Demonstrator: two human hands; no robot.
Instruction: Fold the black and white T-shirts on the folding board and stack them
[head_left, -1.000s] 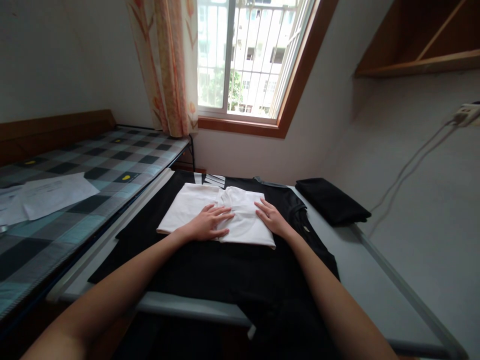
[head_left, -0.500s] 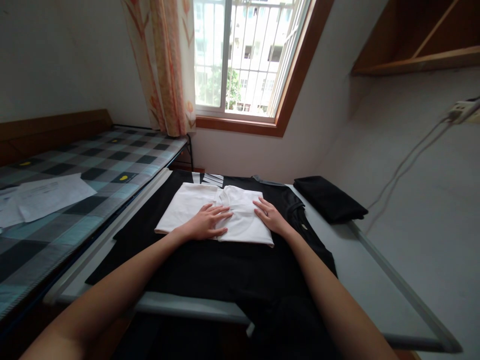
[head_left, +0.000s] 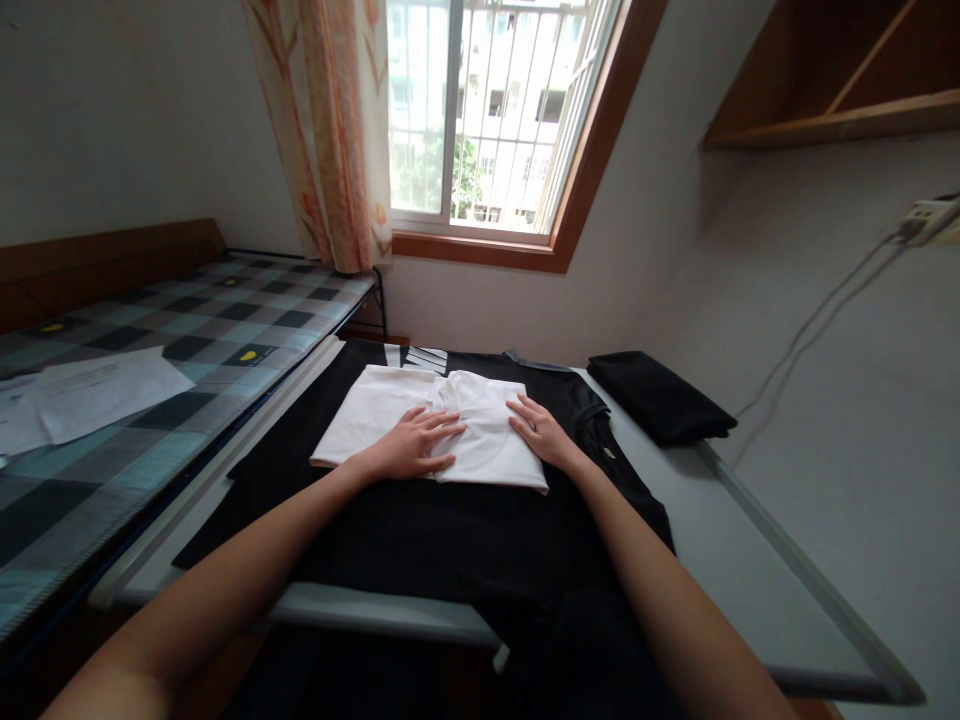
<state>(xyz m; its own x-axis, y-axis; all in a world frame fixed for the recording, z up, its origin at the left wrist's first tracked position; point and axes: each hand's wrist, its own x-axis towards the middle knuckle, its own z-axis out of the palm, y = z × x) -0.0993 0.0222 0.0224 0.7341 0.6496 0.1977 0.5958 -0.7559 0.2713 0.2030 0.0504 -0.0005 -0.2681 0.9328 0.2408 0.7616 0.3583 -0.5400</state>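
Observation:
A folded white garment (head_left: 487,440), probably a shirt, lies flat with a seam or fold line near its middle. My left hand (head_left: 412,442) rests on it beside that line, fingers outstretched and palm down. At the garment's right edge, my right hand (head_left: 541,430) has its fingers extended onto the cloth. Beneath the white garment a black T-shirt (head_left: 420,540) with a white print is spread out, its collar towards the right and part of it hanging over the table's front edge.
The pale table (head_left: 757,570) carries a folded black cloth (head_left: 656,395) at its back right. To the left stands a bed with a checked mattress (head_left: 300,290) and papers (head_left: 112,385) on it. A barred window (head_left: 495,120), curtain (head_left: 337,140) and wall shelf (head_left: 832,120) are beyond.

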